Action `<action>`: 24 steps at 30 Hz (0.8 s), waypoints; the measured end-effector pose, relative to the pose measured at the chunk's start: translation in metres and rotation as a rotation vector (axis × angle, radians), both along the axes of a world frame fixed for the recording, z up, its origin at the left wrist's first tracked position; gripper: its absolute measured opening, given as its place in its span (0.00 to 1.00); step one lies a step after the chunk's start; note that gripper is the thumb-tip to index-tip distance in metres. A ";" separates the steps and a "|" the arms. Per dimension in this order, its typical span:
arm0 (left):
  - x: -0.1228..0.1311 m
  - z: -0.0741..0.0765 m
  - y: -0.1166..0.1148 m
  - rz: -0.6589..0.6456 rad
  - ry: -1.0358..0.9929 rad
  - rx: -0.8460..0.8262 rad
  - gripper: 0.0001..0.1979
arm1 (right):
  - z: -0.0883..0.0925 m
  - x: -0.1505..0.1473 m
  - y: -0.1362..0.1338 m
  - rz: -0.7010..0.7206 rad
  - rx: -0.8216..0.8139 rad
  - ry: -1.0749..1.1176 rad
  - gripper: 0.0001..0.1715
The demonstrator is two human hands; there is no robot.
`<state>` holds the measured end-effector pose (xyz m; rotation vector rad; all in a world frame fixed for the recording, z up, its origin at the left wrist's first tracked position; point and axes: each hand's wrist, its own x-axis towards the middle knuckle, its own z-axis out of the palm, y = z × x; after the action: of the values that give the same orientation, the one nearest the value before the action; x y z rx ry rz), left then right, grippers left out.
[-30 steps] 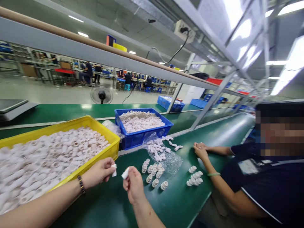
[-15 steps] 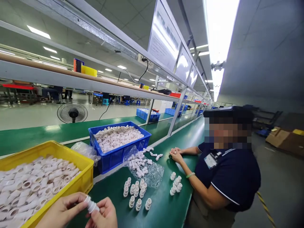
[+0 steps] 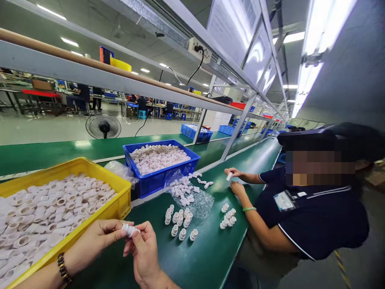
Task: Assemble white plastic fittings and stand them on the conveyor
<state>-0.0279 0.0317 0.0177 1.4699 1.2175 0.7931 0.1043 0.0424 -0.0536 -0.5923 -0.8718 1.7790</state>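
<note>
Between my two hands is a white ribbed plastic pipe fitting (image 3: 130, 230), tilted sideways above the green bench. My left hand (image 3: 100, 237) pinches its left end between thumb and fingers. Its right end is gripped by my right hand (image 3: 146, 249), whose fingers partly cover it. Left of my hands stands a yellow crate (image 3: 130, 192) full of loose white fittings (image 3: 45, 216). Several similar white fittings (image 3: 182, 234) stand upright on the bench right of my hands. A beaded bracelet (image 3: 63, 268) circles my left wrist.
A blue crate (image 3: 156, 182) of white pieces stands further back, beside clear plastic bags with loose pieces (image 3: 185, 190). At the right, a co-worker (image 3: 315, 224) holds a white fitting (image 3: 229, 176), near more standing fittings (image 3: 227, 218). A shelf frame (image 3: 237, 130) runs behind.
My view has shifted, and both my hands appear higher and further right, still on the fitting. The co-worker's hands have moved apart, showing a white fitting in one of them.
</note>
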 end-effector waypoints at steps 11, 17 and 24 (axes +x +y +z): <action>-0.006 -0.006 0.007 0.089 -0.026 -0.033 0.23 | 0.027 0.052 0.040 -0.135 0.526 -0.778 0.14; -0.010 -0.005 0.012 0.271 0.061 -0.115 0.26 | 0.008 0.074 0.047 0.007 0.838 -1.675 0.08; -0.007 -0.014 0.006 0.166 0.307 0.101 0.20 | -0.013 0.074 0.053 0.097 0.776 -1.908 0.15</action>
<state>-0.0348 0.0379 0.0040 1.6315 1.5655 0.7667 0.1779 0.0953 -0.0666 -1.6500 -2.6004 0.2727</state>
